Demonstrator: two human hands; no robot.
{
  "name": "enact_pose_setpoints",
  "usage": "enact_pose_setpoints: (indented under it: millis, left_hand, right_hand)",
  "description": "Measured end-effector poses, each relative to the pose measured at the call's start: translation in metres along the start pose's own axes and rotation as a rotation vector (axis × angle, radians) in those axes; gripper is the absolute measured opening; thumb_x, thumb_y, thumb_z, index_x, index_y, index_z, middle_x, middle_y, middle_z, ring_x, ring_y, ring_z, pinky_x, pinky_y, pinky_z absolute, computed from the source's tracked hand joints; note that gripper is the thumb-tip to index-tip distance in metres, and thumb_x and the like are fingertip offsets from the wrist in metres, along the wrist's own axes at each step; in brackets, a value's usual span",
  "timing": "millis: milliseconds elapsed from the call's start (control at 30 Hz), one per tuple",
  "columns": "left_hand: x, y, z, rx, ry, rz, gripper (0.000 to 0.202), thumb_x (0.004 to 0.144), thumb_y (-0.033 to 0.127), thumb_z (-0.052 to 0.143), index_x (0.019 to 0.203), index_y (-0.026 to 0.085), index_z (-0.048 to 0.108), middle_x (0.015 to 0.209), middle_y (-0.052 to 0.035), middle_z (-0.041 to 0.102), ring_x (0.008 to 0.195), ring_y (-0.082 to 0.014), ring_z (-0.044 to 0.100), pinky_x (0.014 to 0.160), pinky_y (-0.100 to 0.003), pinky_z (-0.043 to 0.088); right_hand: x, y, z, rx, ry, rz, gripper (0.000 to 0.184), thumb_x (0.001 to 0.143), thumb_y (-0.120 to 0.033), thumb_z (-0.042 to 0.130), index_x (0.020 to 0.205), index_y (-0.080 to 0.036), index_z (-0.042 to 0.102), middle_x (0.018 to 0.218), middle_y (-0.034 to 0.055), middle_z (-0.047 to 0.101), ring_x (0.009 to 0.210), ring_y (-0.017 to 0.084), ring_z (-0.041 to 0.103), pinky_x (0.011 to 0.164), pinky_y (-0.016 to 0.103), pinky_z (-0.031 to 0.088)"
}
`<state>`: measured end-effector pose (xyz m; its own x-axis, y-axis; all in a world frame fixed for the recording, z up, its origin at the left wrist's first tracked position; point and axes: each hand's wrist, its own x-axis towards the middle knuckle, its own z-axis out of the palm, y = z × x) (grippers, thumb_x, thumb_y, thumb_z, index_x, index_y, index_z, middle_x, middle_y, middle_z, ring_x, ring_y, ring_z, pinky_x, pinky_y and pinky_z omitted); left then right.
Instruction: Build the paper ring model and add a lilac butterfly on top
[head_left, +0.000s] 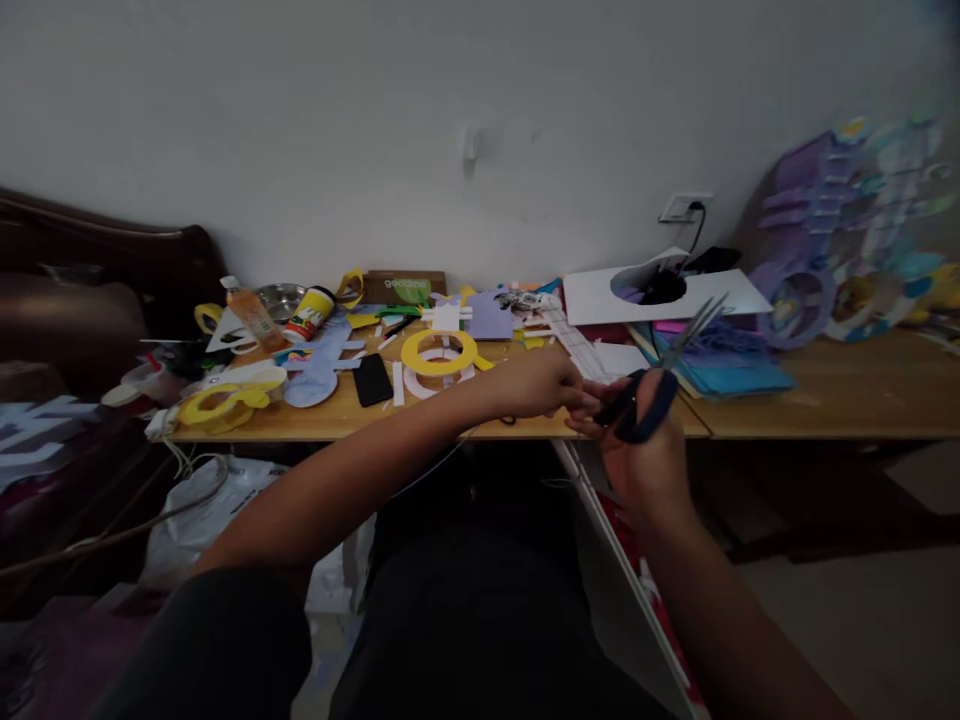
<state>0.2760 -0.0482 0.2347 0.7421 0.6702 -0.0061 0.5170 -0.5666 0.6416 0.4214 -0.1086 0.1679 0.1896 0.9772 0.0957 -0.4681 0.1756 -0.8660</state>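
My right hand (pixel 649 460) is closed around the dark blue handles of a pair of scissors (pixel 694 330). The blades point up and to the right, slightly apart. My left hand (pixel 546 384) reaches across from the left, its fingertips together against the fingers of my right hand, in front of the table edge. Whatever lies between those left fingers is too small and dim to make out. Left of the hands, a yellow paper ring (pixel 420 363) lies over a white ring (pixel 414 384) on the wooden table (pixel 341 422).
A black phone (pixel 373 380), a drink bottle (pixel 252 312), a yellow can (pixel 310 312) and a metal bowl (pixel 279 299) stand or lie on the left. Behind the scissors lies a white board with a hole (pixel 581 296). Blue sheets (pixel 739 372) and purple paper models (pixel 810 210) are at right.
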Motion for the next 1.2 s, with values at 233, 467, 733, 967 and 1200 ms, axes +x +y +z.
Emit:
enact_pose_setpoints:
  millis: [233, 467, 733, 967, 1200]
  left_hand:
    - [-0.015, -0.028, -0.009, -0.080, 0.025, -0.075, 0.030, 0.088, 0.037, 0.057, 0.071, 0.014, 0.066, 0.059, 0.0009, 0.057, 0.053, -0.0104, 0.047, 0.053, -0.026, 0.031]
    - [-0.009, -0.017, -0.001, -0.036, 0.063, -0.027, 0.034, 0.089, 0.034, 0.058, 0.062, 0.014, 0.062, 0.052, 0.0031, 0.053, 0.052, -0.0096, 0.045, 0.054, -0.026, 0.030]
    - [-0.032, -0.032, -0.006, -0.048, 0.080, 0.020, 0.020, 0.090, 0.030, 0.059, 0.088, 0.014, 0.072, 0.073, -0.0001, 0.064, 0.066, -0.0117, 0.054, 0.062, -0.024, 0.038]
    - [-0.077, -0.075, -0.027, -0.111, 0.121, -0.056, 0.033, 0.095, 0.041, 0.051, 0.095, 0.016, 0.073, 0.065, 0.0021, 0.057, 0.064, -0.0113, 0.052, 0.063, -0.023, 0.039]
    - [-0.063, -0.041, 0.021, -0.059, -0.002, -0.034, 0.027, 0.096, 0.032, 0.049, 0.093, 0.017, 0.071, 0.081, -0.0022, 0.069, 0.071, -0.0131, 0.059, 0.067, -0.024, 0.042]
  right_hand:
    - [0.006, 0.015, 0.007, -0.109, -0.126, 0.129, 0.052, 0.073, -0.066, 0.073, 0.085, -0.018, 0.056, 0.068, -0.0014, 0.065, 0.059, 0.014, 0.067, 0.055, 0.026, 0.060]
    - [0.007, 0.024, 0.015, 0.010, -0.134, 0.171, 0.054, 0.073, -0.067, 0.073, 0.089, -0.018, 0.056, 0.070, -0.0027, 0.065, 0.061, 0.015, 0.070, 0.051, 0.024, 0.059]
    - [0.012, 0.011, -0.009, -0.008, -0.096, 0.187, 0.049, 0.073, -0.066, 0.073, 0.082, -0.021, 0.054, 0.053, -0.0088, 0.046, 0.040, 0.008, 0.046, 0.032, 0.016, 0.039]
    - [0.030, -0.038, -0.094, 0.169, 0.124, 0.139, 0.033, 0.087, -0.047, 0.064, 0.074, -0.018, 0.054, 0.052, -0.0092, 0.034, 0.036, 0.004, 0.028, 0.028, 0.016, 0.018]
    - [-0.030, 0.008, -0.020, -0.048, -0.074, 0.271, 0.043, 0.067, -0.051, 0.083, 0.086, -0.019, 0.060, 0.088, 0.0028, 0.068, 0.058, 0.015, 0.065, 0.037, 0.020, 0.047]
